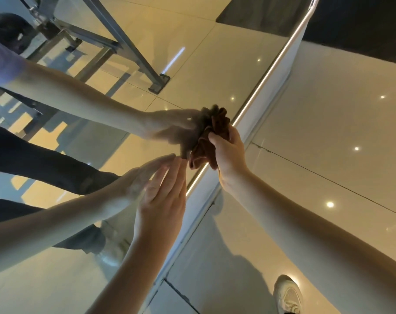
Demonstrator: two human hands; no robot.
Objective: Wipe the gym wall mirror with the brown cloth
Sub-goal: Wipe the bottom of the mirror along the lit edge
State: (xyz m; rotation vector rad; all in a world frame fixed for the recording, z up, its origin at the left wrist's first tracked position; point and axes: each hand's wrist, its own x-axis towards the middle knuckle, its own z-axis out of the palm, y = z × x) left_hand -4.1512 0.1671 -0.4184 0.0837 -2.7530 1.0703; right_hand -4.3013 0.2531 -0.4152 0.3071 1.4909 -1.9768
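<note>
Closest in are two bare arms, the left forearm (124, 268) coming up from the bottom edge and the right forearm (317, 227) from the lower right corner, both stretched toward the mirror (204, 71).

The left hand (163, 196) is flat, its fingers straight and held close together. The fingertips meet their own reflection on the glass, and the hand holds nothing.

The right hand (228, 152) grips the brown cloth (206, 141), with fingers and thumb curled round the bundle. The cloth is a warm rust brown, soft and matte, and it is scrunched into a loose wad instead of being folded flat. Ruffled folds fan out above the knuckles and a rolled end hangs below the thumb. It sits against the glass low on the mirror, just beside the glowing light strip (249, 105) along the mirror's bottom edge. Its reflection is a darker, greyer twin pressed up to it.

The glass also reflects both arms, dark trouser legs and the slanted metal frame (124, 41) of some gym equipment. To the right is a glossy cream tiled floor (328, 143) dotted with reflected ceiling lights, with one white shoe (287, 295) planted on it near the bottom.
</note>
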